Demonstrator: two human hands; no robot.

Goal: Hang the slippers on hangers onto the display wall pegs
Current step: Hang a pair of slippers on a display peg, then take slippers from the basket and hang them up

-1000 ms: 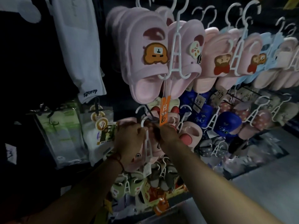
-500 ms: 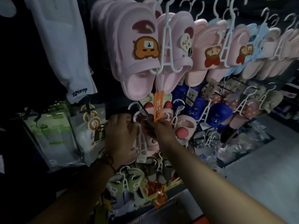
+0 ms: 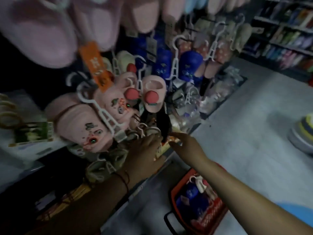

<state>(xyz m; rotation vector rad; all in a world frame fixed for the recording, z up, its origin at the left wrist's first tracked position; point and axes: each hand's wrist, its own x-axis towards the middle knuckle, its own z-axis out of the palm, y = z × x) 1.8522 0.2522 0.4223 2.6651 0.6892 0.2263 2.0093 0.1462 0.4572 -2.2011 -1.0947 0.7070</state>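
A pair of pink slippers (image 3: 81, 131) with small charms hangs on a white hanger (image 3: 103, 114) at the left of the display wall, and no hand touches it. My left hand (image 3: 145, 155) is lower, fingers apart, in front of olive slippers (image 3: 108, 163) on the bottom row. To its right, my right hand (image 3: 184, 146) is held flat with the fingers stretched out and nothing in it. More pink slippers with red pompoms (image 3: 152, 94) hang just above. The picture is blurred by motion.
A red basket (image 3: 218, 212) on the grey floor by my right forearm holds blue slippers (image 3: 191, 194) on hangers. Blue and spotted slippers (image 3: 191, 65) fill the pegs to the right. An orange price tag (image 3: 94, 65) dangles from large pink slippers above. Shelves stand at the far right.
Both hands have let go of the pink slippers' hanger and dropped down and to the right. The pink pair now hangs by itself. My view has tilted down toward the floor and basket.
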